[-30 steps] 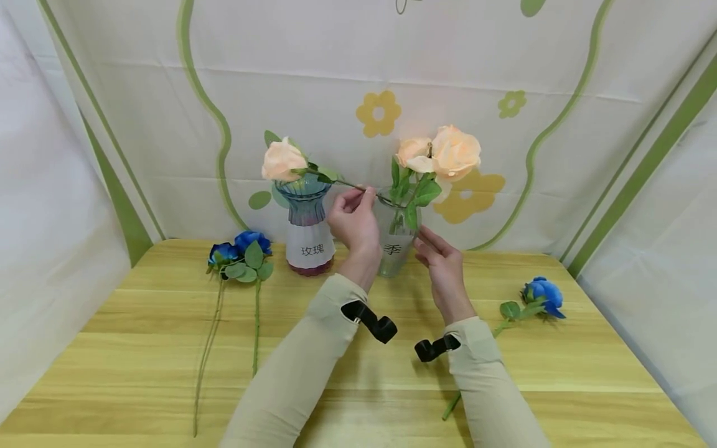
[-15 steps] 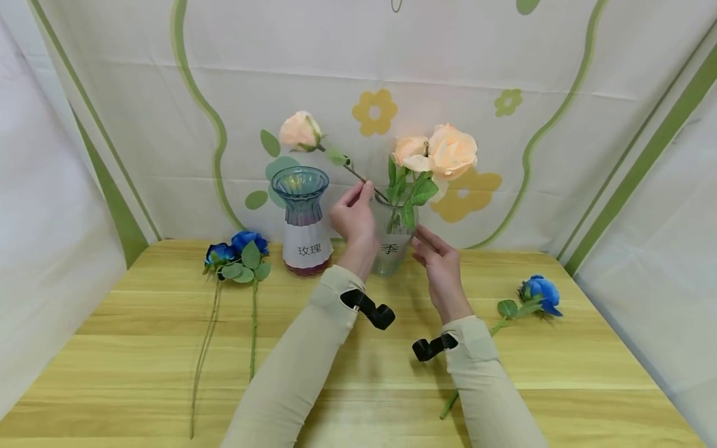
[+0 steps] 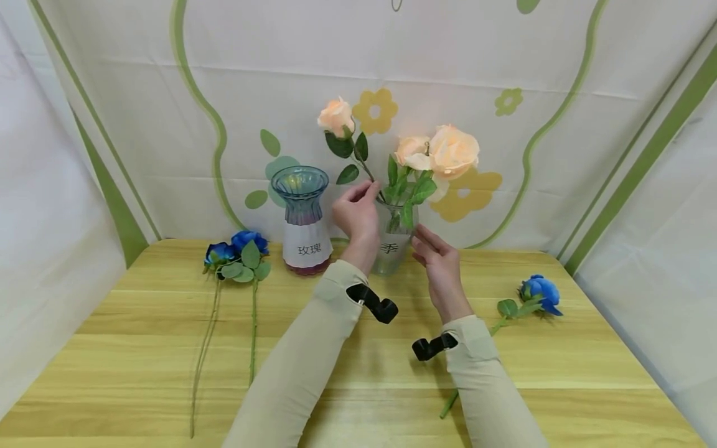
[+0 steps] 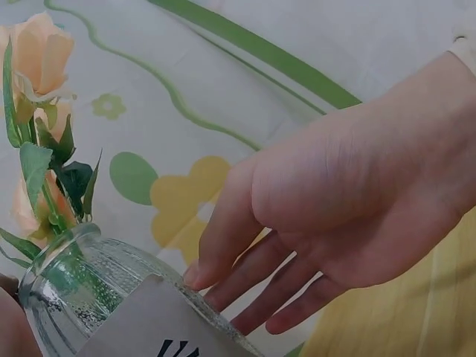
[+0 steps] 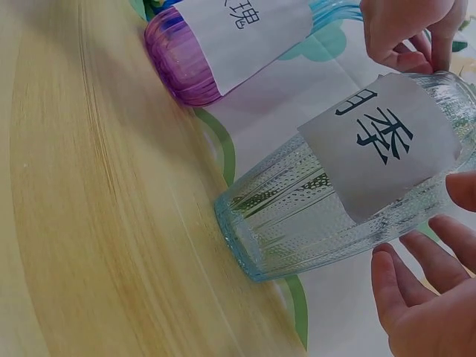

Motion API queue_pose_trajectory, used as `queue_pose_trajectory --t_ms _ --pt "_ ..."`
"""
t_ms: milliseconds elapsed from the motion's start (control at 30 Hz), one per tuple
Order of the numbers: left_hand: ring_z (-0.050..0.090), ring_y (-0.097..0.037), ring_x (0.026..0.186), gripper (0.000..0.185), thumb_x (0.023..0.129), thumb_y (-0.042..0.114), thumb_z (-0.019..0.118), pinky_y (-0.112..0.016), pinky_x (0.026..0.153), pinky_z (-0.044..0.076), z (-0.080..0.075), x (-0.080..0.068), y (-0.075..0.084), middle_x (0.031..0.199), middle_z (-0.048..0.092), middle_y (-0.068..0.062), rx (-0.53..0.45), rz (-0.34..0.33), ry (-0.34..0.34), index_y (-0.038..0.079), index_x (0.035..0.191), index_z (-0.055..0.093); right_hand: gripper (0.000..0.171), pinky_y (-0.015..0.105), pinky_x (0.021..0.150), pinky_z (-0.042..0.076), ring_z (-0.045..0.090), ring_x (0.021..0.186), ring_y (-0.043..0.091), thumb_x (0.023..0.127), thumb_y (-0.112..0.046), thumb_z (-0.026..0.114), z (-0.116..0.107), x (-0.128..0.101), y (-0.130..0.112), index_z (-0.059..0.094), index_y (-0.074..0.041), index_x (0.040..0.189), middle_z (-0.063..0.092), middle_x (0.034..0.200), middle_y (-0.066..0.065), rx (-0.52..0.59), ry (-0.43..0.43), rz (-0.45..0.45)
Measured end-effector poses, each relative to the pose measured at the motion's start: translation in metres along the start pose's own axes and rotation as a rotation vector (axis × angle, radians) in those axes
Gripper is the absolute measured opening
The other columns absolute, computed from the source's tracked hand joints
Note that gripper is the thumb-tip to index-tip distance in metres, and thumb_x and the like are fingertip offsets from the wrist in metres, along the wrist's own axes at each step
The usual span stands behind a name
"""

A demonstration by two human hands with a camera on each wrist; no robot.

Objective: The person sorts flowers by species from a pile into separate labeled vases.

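Note:
In the head view, my left hand [image 3: 357, 214] pinches the stem of a peach rose [image 3: 337, 118] between thumb and fingertips. The rose tilts to the left, and its lower stem reaches into the mouth of a clear glass vase [image 3: 391, 258]. Two more peach roses [image 3: 454, 152] lean to the right out of this vase. My right hand [image 3: 442, 267] steadies the vase from the right, its fingertips [image 4: 195, 277] at the glass and not curled round it. A paper label [image 5: 383, 145] with black characters covers the vase's front in the right wrist view.
A blue-and-purple vase [image 3: 302, 214] with its own label stands to the left. Two blue flowers [image 3: 249, 241] lie on the wooden table [image 3: 140, 348] at left. Another blue flower [image 3: 540, 294] lies at right, its stem partly under my right forearm. A patterned cloth hangs behind.
The pinched rose has swung up and rightward, away from above the blue-and-purple vase, and stands steeper. My left hand has moved slightly right; my right hand stays at the clear vase.

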State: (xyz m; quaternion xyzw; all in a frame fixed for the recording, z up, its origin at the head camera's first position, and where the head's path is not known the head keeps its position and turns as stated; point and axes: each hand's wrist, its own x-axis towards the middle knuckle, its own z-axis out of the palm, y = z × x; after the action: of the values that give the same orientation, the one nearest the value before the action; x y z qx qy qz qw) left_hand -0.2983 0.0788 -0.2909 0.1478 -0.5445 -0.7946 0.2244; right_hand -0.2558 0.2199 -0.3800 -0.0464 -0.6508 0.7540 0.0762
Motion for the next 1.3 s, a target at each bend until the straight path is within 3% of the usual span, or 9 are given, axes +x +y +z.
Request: queue_pose_trajectory --t_ms 233,433,600,767,967,1167,1300 --pt "0.074 -0.015 0.092 0.014 0.087 0.009 0.088 -0.028 0.084 0.063 -0.002 0.002 0.0 0.101 0.082 -0.006 -0.007 0.009 0.012 0.011 0.101 0.086 0.05 0.049 0.123 0.043 0.057 0.142 0.019 0.107 -0.016 0.062 0.004 0.0 0.0 0.053 -0.012 0.157 0.055 0.161 0.009 -0.002 -0.021 -0.015" --pt "0.073 -0.012 0.088 0.012 0.092 0.018 0.085 -0.024 0.075 0.058 -0.006 0.002 0.001 0.103 0.083 -0.004 0.093 0.036 -0.033 0.014 0.103 0.087 0.05 0.047 0.122 0.045 0.058 0.141 0.019 0.107 -0.016 0.063 0.007 0.001 0.001 0.054 -0.011 0.156 0.056 0.16 0.009 0.002 -0.018 -0.013" --pt "0.07 -0.01 0.087 0.014 0.094 0.019 0.084 -0.022 0.074 0.056 -0.014 0.001 0.001 0.104 0.082 -0.006 0.12 0.056 -0.048 0.012 0.106 0.086 0.049 0.043 0.12 0.047 0.057 0.143 0.018 0.107 -0.017 0.063 0.008 0.004 0.002 0.054 -0.012 0.156 0.056 0.16 0.008 0.001 -0.012 -0.006" --pt "0.07 -0.011 0.09 0.017 0.097 0.023 0.08 -0.024 0.076 0.055 -0.03 -0.004 -0.001 0.104 0.081 -0.004 0.183 0.095 -0.082 0.013 0.11 0.085 0.049 0.045 0.121 0.046 0.056 0.143 0.019 0.108 -0.016 0.062 0.007 0.004 0.002 0.054 -0.012 0.156 0.055 0.161 0.008 0.004 -0.016 0.004" --pt "0.069 -0.011 0.091 0.023 0.098 0.031 0.079 -0.025 0.076 0.055 -0.054 -0.009 0.003 0.102 0.079 0.001 0.23 0.19 -0.098 0.015 0.114 0.083 0.049 0.041 0.12 0.047 0.057 0.14 0.016 0.108 -0.017 0.061 0.006 0.004 0.001 0.053 -0.01 0.156 0.055 0.161 0.008 -0.007 -0.027 0.005" --pt "0.07 -0.014 0.094 0.029 0.097 0.033 0.079 -0.025 0.079 0.055 -0.082 -0.01 0.011 0.106 0.079 -0.001 0.25 0.358 -0.055 0.011 0.116 0.08 0.05 0.041 0.121 0.046 0.057 0.141 0.016 0.108 -0.018 0.061 0.005 0.003 0.001 0.053 -0.011 0.157 0.054 0.162 0.01 -0.001 -0.028 0.009" --pt "0.067 -0.012 0.095 0.032 0.096 0.035 0.08 -0.025 0.079 0.052 -0.105 -0.001 0.019 0.11 0.077 0.0 0.254 0.415 -0.002 0.01 0.116 0.077 0.05 0.041 0.121 0.046 0.057 0.142 0.016 0.108 -0.017 0.061 0.006 0.003 0.001 0.052 -0.011 0.157 0.054 0.162 0.01 0.004 -0.026 0.01"
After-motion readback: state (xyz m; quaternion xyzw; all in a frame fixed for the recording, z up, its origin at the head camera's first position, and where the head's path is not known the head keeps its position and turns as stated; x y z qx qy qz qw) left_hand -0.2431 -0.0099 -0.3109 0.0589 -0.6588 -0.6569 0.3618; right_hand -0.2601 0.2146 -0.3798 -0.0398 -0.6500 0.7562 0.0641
